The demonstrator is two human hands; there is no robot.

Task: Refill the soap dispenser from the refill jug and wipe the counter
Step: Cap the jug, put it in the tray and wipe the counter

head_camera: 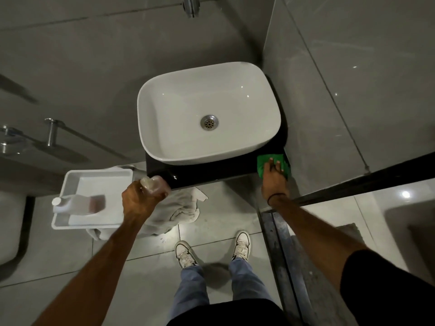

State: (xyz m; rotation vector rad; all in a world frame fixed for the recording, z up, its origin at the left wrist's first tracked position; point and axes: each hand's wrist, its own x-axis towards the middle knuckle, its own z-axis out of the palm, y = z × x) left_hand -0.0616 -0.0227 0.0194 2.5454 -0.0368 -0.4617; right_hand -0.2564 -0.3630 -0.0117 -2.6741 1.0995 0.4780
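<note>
The soap dispenser, a small clear bottle of pale liquid, sits in the left hand, whose fingers curl round it just off the front left corner of the counter. That counter is a narrow black slab, glossy, carrying a white rectangular basin with a metal drain. At the slab's far right corner the right hand presses a green cloth flat, fingers spread straight over it, a dark band round the wrist.

Left of the bottle-holding hand, a white tray holds the refill jug, a white bottle lying on its side with its cap toward the left; its label is blurred and unreadable. Beneath that hand and the tray a crumpled white towel spreads over the floor.

The room is grey throughout: large matte tiles on walls and floor, a glossy panel beyond the cloth-pressing hand, and a dark metal track running along the floor below that arm. A chrome tap is cut off by the top edge. The dispenser's pump or top is hidden by the fingers. Below, white sneakers and blue jeans stand on the tiles.
</note>
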